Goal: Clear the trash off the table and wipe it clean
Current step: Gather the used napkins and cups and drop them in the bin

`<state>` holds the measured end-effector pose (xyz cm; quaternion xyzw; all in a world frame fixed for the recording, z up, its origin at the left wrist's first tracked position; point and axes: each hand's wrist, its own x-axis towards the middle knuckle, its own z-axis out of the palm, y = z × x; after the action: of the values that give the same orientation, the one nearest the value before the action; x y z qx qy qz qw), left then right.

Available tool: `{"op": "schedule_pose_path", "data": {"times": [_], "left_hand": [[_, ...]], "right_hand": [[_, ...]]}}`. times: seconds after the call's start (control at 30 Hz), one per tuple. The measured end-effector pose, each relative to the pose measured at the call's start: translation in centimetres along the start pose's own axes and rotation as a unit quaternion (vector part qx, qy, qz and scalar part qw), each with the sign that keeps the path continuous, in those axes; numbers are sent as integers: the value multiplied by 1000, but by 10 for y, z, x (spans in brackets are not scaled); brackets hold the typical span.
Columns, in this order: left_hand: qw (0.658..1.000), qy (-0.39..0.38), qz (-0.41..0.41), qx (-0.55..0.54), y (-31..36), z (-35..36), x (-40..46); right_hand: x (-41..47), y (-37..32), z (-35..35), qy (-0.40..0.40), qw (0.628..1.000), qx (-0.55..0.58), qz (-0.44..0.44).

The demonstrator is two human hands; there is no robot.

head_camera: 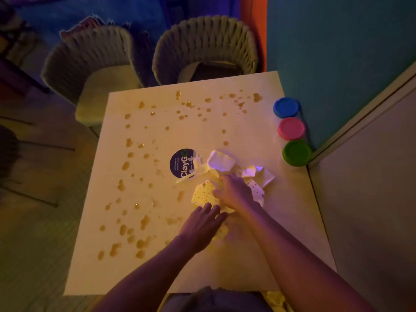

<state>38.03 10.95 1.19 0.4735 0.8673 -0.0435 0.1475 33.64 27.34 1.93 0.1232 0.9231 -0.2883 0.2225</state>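
The right hand (pixel 234 190) curls its fingers (pixel 219 193) into crumpled dotted wrappers (pixel 203 194) mid-worktop; the left hand (pixel 202 221) lies beside it, fingers spread flat against them. The pale square worktop (pixel 157 255) is spattered with amber droplets (pixel 126 230). A round sticker (pixel 181 163) reads "ClayG…". Three lidded tubs (pixel 291 128) line the teal wall; two woven chairs (pixel 202 48) stand beyond.

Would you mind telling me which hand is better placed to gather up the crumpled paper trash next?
Probably the right hand: it already rests on the paper trash, fingers curling into it. The left hand lies flat at its near edge.
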Motion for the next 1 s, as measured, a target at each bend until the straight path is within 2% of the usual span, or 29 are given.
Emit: {"op": "schedule_pose_path", "data": {"times": [0.17, 0.3, 0.4, 0.53, 0.7, 0.77, 1.0], "left_hand": [[995, -28, -86, -42, 1, -6, -16], [974, -73, -178, -117, -8, -13, -33], [950, -88, -239, -182, -20, -14, -42], [900, -97, -310, -290, -44, -13, -46], [863, -49, -308, -399, -68, -25, -40], [860, -38, -292, -417, -77, -31, -38], [916, -68, -199, -342, -97, -40, -29]], "right_hand": [[9, -8, 7, -9, 1000, -11, -18], [11, -14, 13, -4, 1000, -13, -19], [10, -16, 19, 1, 999, -30, -16], [9, -17, 25, -14, 998, -51, -18], [6, -22, 30, -3, 997, -79, -11], [4, -26, 33, 11, 997, -78, -3], [-4, -24, 28, 31, 998, 41, -24]]}}
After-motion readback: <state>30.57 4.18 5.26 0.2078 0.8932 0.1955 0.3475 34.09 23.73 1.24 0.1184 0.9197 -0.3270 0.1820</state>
